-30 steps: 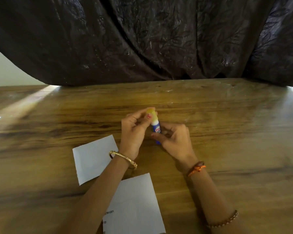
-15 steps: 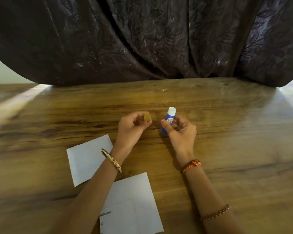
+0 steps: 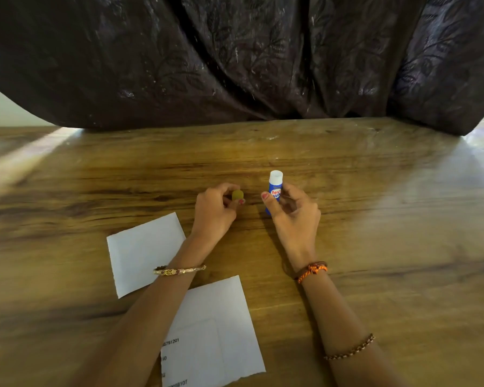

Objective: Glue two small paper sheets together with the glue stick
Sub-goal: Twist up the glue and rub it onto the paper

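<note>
My right hand [image 3: 292,216] holds a small blue glue stick [image 3: 274,189] upright above the wooden table [image 3: 389,219], its white top uncovered. My left hand [image 3: 214,212] pinches the yellow cap [image 3: 237,195] between thumb and fingers, a short gap left of the stick. Two white paper sheets lie flat near me: a blank sheet [image 3: 143,252] to the left, partly under my left forearm, and a sheet with printed numbers [image 3: 218,331] at the bottom centre.
A dark patterned curtain [image 3: 235,60] hangs along the table's far edge. A bright streak of light [image 3: 25,160] crosses the table's left side.
The cap has come off the glue stick. My hands, together one second ago, have moved apart: the left carries the cap leftward, the right holds the uncapped stick upright.
</note>
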